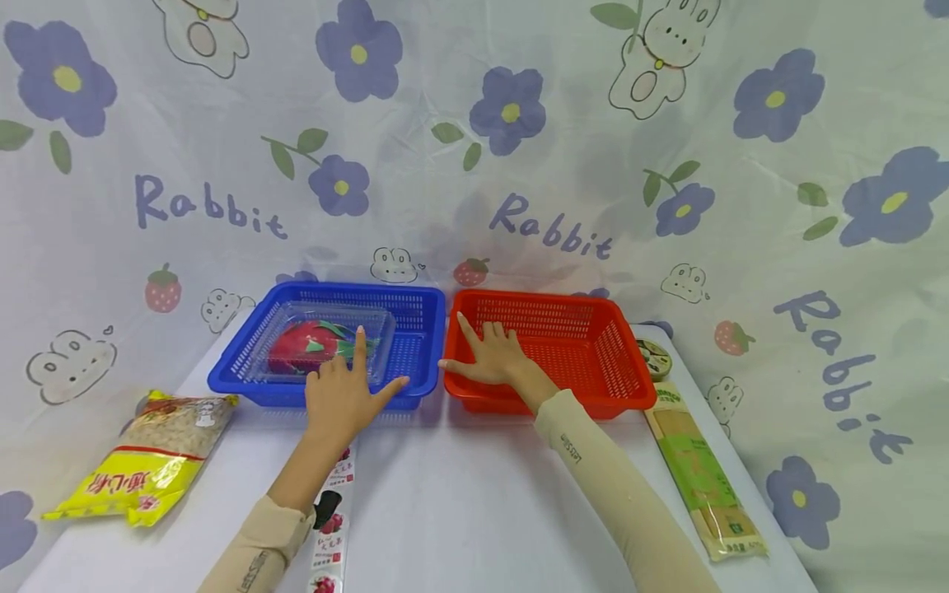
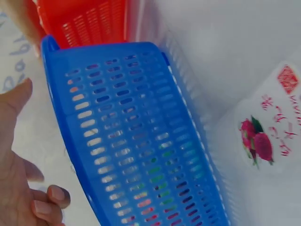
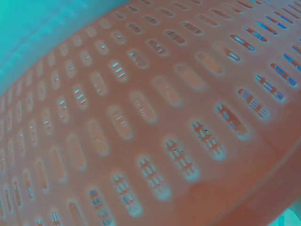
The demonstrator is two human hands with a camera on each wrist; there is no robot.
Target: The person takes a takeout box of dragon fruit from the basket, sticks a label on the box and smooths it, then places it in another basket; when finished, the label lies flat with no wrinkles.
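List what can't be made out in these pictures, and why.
Head view: lower end of the label strip, cut off by the bottom edge.
Head view: left part of the round container, hidden by the red basket.
Left wrist view: most contents of the blue basket, screened by its slotted side.
Right wrist view: what lies behind the perforated wall, screened and blurred.

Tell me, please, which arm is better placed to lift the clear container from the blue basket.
Probably the left, since the left grip is over the blue basket's near rim, close to the clear container, whereas the right grip is at the red basket.
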